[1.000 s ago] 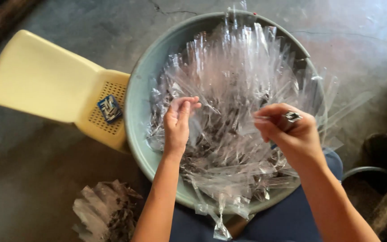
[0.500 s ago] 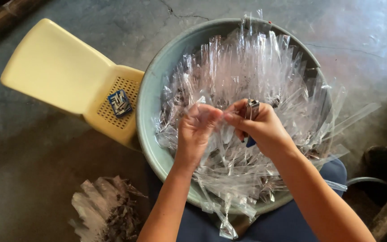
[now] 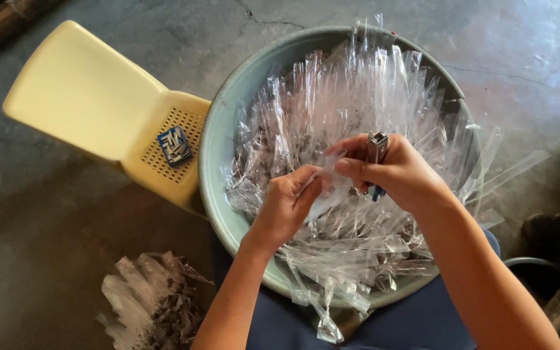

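A wide grey-green basin rests on my lap, heaped with several long clear plastic packets that hold dark bits. My left hand pinches the top of one clear packet over the middle of the heap. My right hand grips a small metal stapler with a blue part showing below the palm, and its fingers touch the same packet. Both hands meet above the basin's centre.
A small pale-yellow plastic chair stands left of the basin, with a little blue box on its perforated seat. A bundle of filled clear packets lies on the concrete floor at lower left. Dark objects sit at the right edge.
My hands were apart a second ago; they have come together over the heap, and the right hand with the stapler now meets the packet held by the left.
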